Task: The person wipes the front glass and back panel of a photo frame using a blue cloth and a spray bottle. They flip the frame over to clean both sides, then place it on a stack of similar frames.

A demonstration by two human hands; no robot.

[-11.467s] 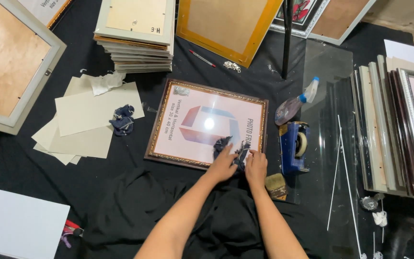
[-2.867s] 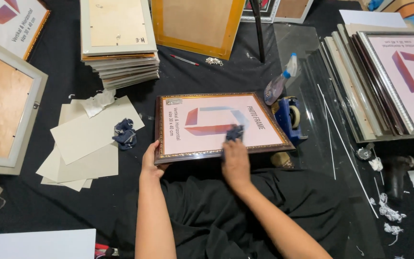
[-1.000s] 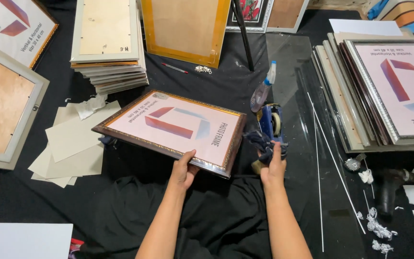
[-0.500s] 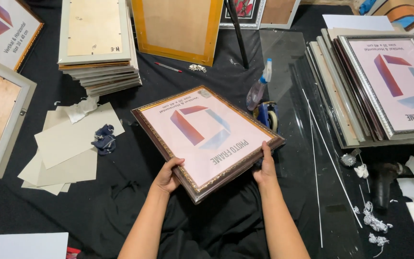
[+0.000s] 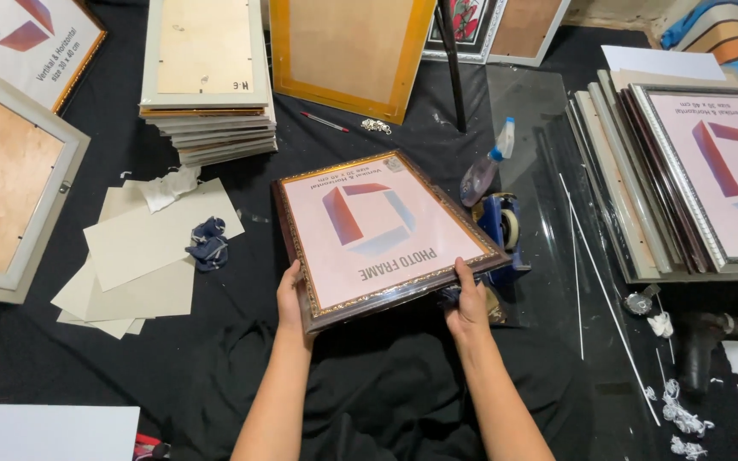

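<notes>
A dark brown photo frame [image 5: 382, 230] with a gold inner border and a pink insert showing a red and blue square logo is lifted off the black cloth, tilted toward me. My left hand [image 5: 289, 294] grips its near left edge. My right hand [image 5: 469, 300] grips the near right corner, with a dark blue cloth bunched under the fingers. The frame's far corner hangs close to a spray bottle [image 5: 484, 166].
A stack of frames [image 5: 207, 81] lies face down at back left, a yellow-edged frame back [image 5: 348, 51] beside it. Cream paper sheets [image 5: 143, 252] and a blue rag [image 5: 208, 243] lie left. A blue tape dispenser [image 5: 504, 226], glass sheet [image 5: 548, 145] and more frames [image 5: 702, 179] stand right.
The frame went from lying flat under a wiping cloth to being lifted in both hands and turned round. My right hand moved from the glass face to the frame's edge.
</notes>
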